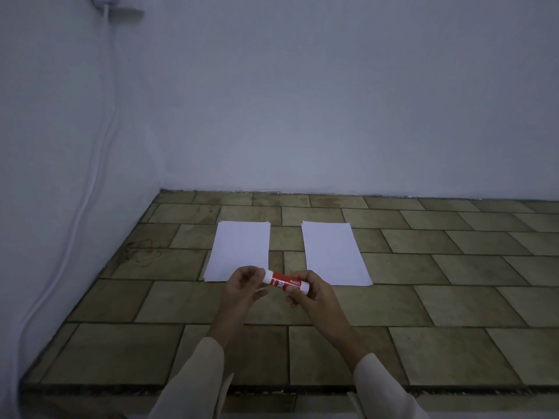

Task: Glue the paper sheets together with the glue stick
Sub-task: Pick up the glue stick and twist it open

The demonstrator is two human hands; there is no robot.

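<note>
- Glue stick (286,283): red label, white ends, held level in the air between both hands, above the tiled surface (453,297). It is the reference for everything below.
- Left hand (245,287): fingers closed around the stick's left white end, thumb and fingertips pinching it. Cannot tell if that end is the cap or the base.
- Right hand (305,293): fingers wrapped around the stick's right half, thumb under the label, white right end poking out past the knuckles.
- Left sheet (239,249): white paper lying flat on the tiles, just beyond the stick and to its left. Its near edge is partly hidden behind the left hand. Top edge looks like more than one sheet stacked, slightly offset.
- Right sheet (334,252): white, flat, beyond the stick and to its right. Near-left corner sits close behind the right hand.
- The two sheets are apart, with a strip of bare tile between them straight beyond the stick.
- Stick is not touching either sheet.
- Sleeves (193,379): light-coloured, both forearms come up from below the stick.
- Wall (332,101): plain white, well beyond the sheets.
- Cable (99,140): white, runs down the side wall far left of the stick.
</note>
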